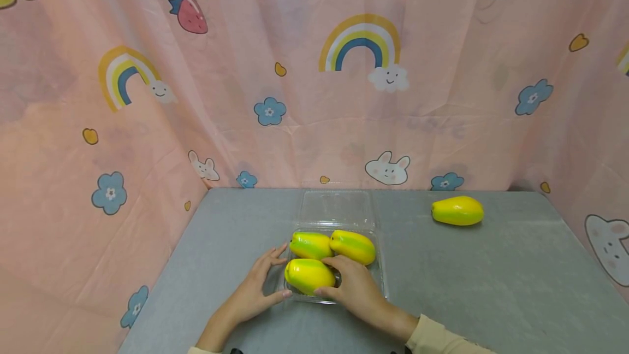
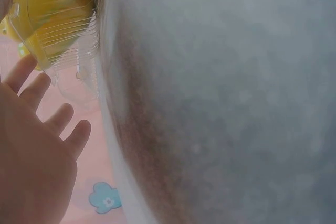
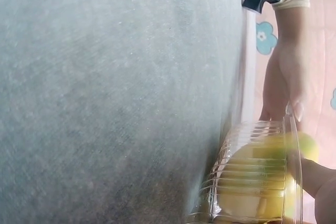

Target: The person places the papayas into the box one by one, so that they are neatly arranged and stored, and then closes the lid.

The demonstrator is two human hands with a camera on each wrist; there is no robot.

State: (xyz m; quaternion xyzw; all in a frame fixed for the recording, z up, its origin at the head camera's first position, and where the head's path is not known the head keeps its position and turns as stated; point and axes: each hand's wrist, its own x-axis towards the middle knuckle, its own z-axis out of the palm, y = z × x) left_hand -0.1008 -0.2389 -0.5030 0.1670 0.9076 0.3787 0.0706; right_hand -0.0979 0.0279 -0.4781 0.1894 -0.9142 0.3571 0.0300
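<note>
The right hand [image 1: 358, 288] grips 1 yellow-green oval papaya [image 1: 308, 276] in the near part of a clear plastic box [image 1: 381, 277]; 2 similar papayas [image 1: 352, 247] lie in its far part. The left hand [image 1: 253, 291], its grip spread and free, is beside its left edge. 1 more papaya [image 1: 457, 211] lies far right.

No text, label, brand or number can be read in any of the three views, neither on the yellow-green fruits [image 1: 308, 276] nor on the clear plastic box [image 1: 336, 209]. On the pink curtain [image 1: 319, 124], above and to the right of the printed rabbit [image 1: 388, 171] in the middle, there is a short row of pale marks [image 1: 437, 126] which resembles letters, but it is too faint for reading
</note>
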